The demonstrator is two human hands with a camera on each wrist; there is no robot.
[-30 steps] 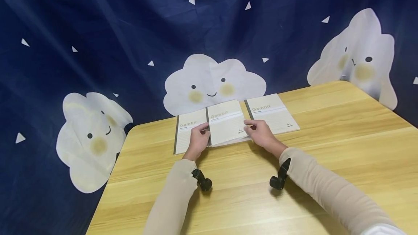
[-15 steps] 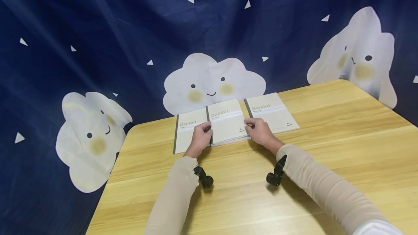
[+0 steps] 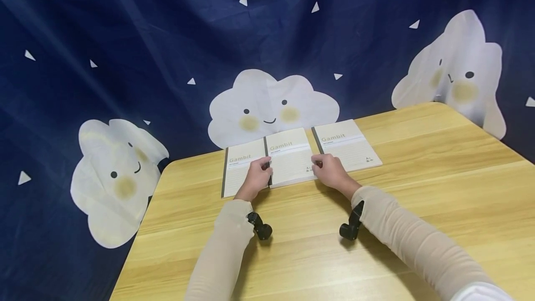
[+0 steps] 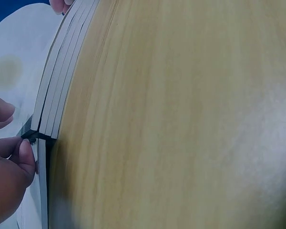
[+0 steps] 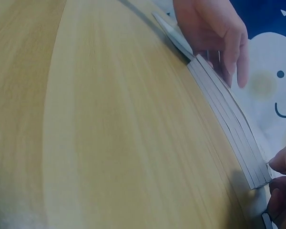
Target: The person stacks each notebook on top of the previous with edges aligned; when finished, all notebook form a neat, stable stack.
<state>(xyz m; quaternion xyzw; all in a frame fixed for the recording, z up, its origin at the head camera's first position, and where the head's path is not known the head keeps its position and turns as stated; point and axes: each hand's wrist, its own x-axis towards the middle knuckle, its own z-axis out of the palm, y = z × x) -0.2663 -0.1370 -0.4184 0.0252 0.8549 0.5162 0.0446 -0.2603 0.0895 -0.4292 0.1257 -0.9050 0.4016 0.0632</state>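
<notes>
A stack of several cream notebooks (image 3: pixel 288 164) lies between my hands in the head view, the top one with a dark spine and "Gambit" on its cover. My left hand (image 3: pixel 257 176) reaches over a single notebook (image 3: pixel 234 182) and pinches the stack's spine edge. At the opposite edge, my right hand (image 3: pixel 332 171) holds the stack between thumb and fingers. In the left wrist view, the page edges of the stack (image 4: pixel 62 76) lie nearly flush, slightly stepped at the spine. The right wrist view shows the stack (image 5: pixel 229 126) flat on the table.
Another notebook (image 3: pixel 349 147) lies to the right of the stack, with a narrow gap between them. All rest near the far edge of the wooden table (image 3: pixel 301 245). Behind it hangs a dark blue curtain (image 3: pixel 167 36) printed with clouds.
The top notebook's front edge has come down, and the stack now lies flatter and more even. My left hand has shifted slightly right against the spine; the right hand stays at the opposite edge.
</notes>
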